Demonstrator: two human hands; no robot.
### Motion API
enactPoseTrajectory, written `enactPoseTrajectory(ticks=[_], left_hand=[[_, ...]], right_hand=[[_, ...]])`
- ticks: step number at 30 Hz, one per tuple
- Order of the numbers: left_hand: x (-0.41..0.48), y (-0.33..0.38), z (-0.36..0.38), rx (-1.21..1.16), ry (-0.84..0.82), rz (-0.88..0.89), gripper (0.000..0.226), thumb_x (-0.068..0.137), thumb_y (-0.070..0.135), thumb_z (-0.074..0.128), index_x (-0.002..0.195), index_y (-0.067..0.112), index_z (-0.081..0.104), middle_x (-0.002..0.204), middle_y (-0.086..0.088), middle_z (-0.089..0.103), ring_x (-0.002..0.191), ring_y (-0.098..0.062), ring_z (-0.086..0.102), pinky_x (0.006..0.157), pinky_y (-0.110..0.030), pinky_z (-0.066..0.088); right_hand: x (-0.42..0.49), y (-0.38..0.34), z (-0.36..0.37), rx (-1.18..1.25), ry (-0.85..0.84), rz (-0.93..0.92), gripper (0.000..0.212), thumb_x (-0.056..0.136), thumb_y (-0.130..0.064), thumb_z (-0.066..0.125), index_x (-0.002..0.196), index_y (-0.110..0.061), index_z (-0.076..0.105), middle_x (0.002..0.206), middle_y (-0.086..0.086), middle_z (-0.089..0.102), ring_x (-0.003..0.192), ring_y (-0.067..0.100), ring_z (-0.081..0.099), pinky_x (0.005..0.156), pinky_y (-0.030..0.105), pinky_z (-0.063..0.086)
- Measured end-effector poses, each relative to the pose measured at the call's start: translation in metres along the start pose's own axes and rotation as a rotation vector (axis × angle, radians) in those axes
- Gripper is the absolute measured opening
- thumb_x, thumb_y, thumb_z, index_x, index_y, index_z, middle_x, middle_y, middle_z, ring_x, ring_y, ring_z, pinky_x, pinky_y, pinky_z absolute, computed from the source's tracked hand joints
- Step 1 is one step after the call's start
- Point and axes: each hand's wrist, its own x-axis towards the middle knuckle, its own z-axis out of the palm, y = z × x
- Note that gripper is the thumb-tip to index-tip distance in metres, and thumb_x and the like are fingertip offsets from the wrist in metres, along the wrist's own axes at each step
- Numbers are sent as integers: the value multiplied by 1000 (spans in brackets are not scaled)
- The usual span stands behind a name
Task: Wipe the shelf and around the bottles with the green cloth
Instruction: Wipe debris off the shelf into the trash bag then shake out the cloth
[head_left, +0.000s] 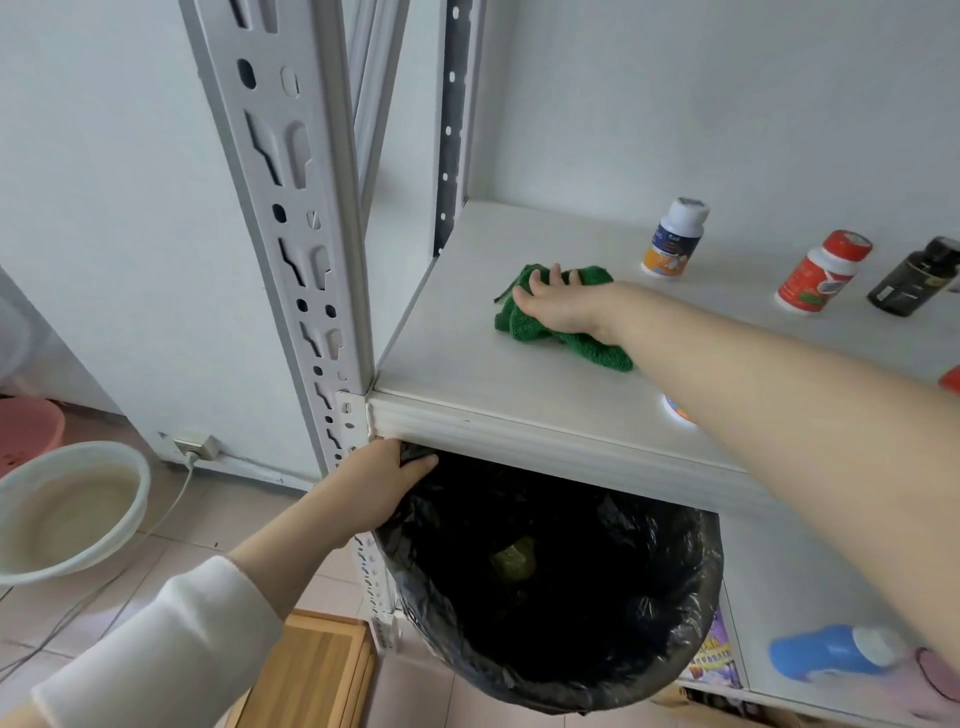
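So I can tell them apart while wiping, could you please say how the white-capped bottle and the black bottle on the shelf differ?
The white-capped bottle has a white body with a blue and orange label; the black bottle is dark all over, cap included. The white-capped bottle stands closest to the green cloth, the black bottle farthest right, beyond a red-capped bottle. Both stand capped on the same shelf.

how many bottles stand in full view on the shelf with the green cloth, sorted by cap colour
white-capped bottle: 1
red-capped bottle: 1
black-capped bottle: 1
total: 3
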Motion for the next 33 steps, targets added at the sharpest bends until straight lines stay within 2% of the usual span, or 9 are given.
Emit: enactPoseTrajectory(ticks=[7,14,18,22,24,27,28,30,33], left_hand=[[-4,0,-1,-33,-27,43,44,91,42,46,124,14,51,123,-8,57,111,-28,54,99,-41,43],[-10,-1,-2,-61,-64,44,41,90,44,47,116,13,56,113,-9,62,103,-28,58,96,-44,45],[-12,-2,-3,-69,-63,37,39,90,43,48,109,10,58,108,-11,64,99,-29,59,95,-45,46],[-15,-1,-4,-82,-66,41,37,91,41,47,107,10,58,107,-12,63,99,-29,58,95,-43,46],[-15,0,-5,-74,-67,46,37,92,41,47,107,9,58,106,-12,63,98,-30,58,93,-41,46],[-16,1,-6,-58,-68,46,36,92,41,47,103,8,57,104,-15,63,97,-31,58,89,-39,45],[-16,0,-6,-57,-69,45,36,92,41,47,104,8,57,105,-14,63,97,-30,58,90,-40,45],[-15,-1,-6,-53,-74,45,37,91,42,47,105,8,57,106,-14,63,98,-30,59,91,-41,46],[-14,-2,-6,-52,-73,39,40,91,44,47,106,8,57,106,-14,64,98,-30,59,93,-43,46]], right_hand=[[-25,8,30,-15,98,-145,57,95,-45,25,146,-30,3,156,-6,-13,144,13,-14,117,36,-8],[-62,9,58,-92,210,-179,54,95,-46,25,146,-33,9,157,-9,-5,145,11,-3,118,35,0],[-92,10,82,-6,449,-233,45,96,-40,32,140,-33,30,154,-13,18,143,9,14,116,32,9],[-118,15,98,52,623,-299,45,90,-39,38,130,-23,50,136,-2,53,129,16,45,103,31,30],[-129,20,94,131,613,-236,40,93,-36,43,126,-17,54,125,7,61,117,23,53,92,28,34],[-143,28,81,442,541,-231,17,93,-30,45,100,-22,59,94,5,66,93,22,58,72,20,39],[-145,28,75,568,544,-230,14,93,-29,46,94,-23,58,91,3,66,90,20,58,73,18,41],[-139,30,65,785,613,-203,15,93,-30,47,91,-24,60,94,3,68,93,21,62,87,30,46],[-119,25,47,806,830,-120,18,92,-35,46,90,-24,60,90,5,64,96,30,61,88,43,48]])
